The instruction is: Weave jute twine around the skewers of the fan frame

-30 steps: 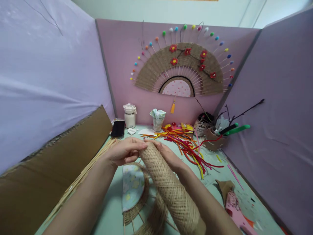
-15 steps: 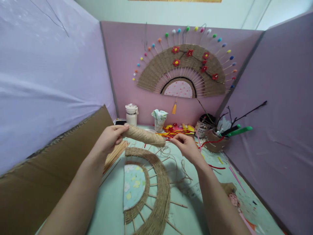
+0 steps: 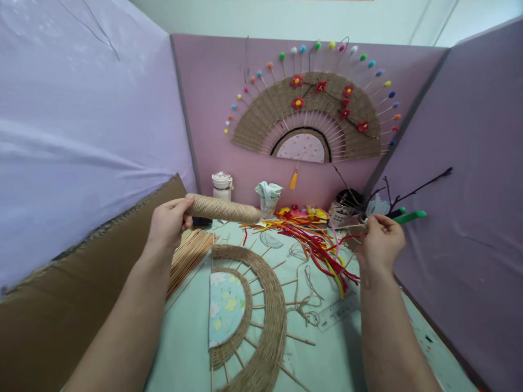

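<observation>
My left hand [image 3: 168, 222] is closed round the near end of a spool of twine [image 3: 224, 209], held level above the table. My right hand [image 3: 382, 239] is raised at the right, its fingers pinched on the twine's loose strand [image 3: 347, 226]; the stretch between spool and hand is faint. Below, a half-round woven fan [image 3: 274, 294] lies flat, with thin sticks radiating through it and a flowered cloth panel [image 3: 226, 309] at its centre. Loose twine [image 3: 306, 316] lies in tangles beside the fan's right side.
Bamboo sticks [image 3: 190, 256] lie in a bundle at left, beside a cardboard panel [image 3: 102, 277]. Colourful pipe cleaners [image 3: 314, 245], a clear ruler [image 3: 337, 311] and a protractor [image 3: 271, 239] lie on the table. A white bottle [image 3: 222, 187] and a cloth-topped cup [image 3: 268, 201] stand behind; a finished fan [image 3: 261, 117] hangs above.
My right hand has moved well to the right, away from the spool, drawing the strand out. My left hand has shifted slightly left and up with the spool.
</observation>
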